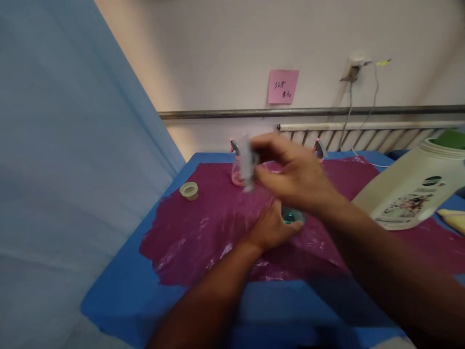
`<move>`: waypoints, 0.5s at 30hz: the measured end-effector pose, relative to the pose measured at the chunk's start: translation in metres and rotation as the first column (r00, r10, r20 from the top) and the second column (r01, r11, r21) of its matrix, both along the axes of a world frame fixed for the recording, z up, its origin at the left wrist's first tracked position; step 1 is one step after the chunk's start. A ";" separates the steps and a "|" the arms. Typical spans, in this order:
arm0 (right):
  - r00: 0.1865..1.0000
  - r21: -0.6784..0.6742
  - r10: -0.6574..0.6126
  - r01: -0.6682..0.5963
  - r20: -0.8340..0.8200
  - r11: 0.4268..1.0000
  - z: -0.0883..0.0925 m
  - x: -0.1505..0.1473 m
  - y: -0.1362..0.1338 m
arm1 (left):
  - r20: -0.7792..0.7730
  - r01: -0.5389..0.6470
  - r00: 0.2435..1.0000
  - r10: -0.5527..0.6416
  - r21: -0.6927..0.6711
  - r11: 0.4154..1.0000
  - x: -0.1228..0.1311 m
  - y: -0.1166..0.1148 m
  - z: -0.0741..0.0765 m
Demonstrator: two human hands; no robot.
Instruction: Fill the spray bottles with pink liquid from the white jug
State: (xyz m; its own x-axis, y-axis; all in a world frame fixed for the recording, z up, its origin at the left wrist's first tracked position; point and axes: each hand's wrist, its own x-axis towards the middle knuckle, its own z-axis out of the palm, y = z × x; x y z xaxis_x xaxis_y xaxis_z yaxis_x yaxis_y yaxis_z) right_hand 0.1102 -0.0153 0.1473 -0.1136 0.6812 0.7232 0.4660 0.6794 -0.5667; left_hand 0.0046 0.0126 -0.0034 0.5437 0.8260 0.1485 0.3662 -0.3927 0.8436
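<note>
My right hand [290,172] is raised over the purple plastic sheet [207,228], its fingers closed on a grey, motion-blurred object [247,164], perhaps a spray head. Lower down, my left hand [274,225] wraps round a clear container with green contents [289,216], which stands on the sheet and is partly covered by my hands. Behind the grey object is a clear spray bottle [237,172] with a pink and grey head. A second spray head [320,149] shows beyond my right wrist.
A translucent cap [189,191] lies at the sheet's left. A large cream jug [410,186] leans at the right, with a yellow object [452,220] beside it. A blue curtain [72,160] hangs at left. Behind the blue-covered table [127,286] are a rail, radiator and wall socket.
</note>
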 end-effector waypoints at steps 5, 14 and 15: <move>0.873 -0.022 -0.243 0.258 -0.423 0.966 0.023 0.079 -0.042 | 0.013 0.083 0.996 -0.083 0.030 0.996 0.007 0.005 -0.007; 0.812 -0.108 -0.256 0.235 -0.524 0.966 -0.024 0.100 -0.038 | 0.018 0.093 0.995 -0.094 0.036 0.995 0.005 0.007 -0.011; 0.814 -0.146 -0.266 0.222 -0.516 0.964 -0.029 0.100 -0.037 | 0.020 0.094 0.995 -0.094 0.034 0.995 0.006 0.007 -0.011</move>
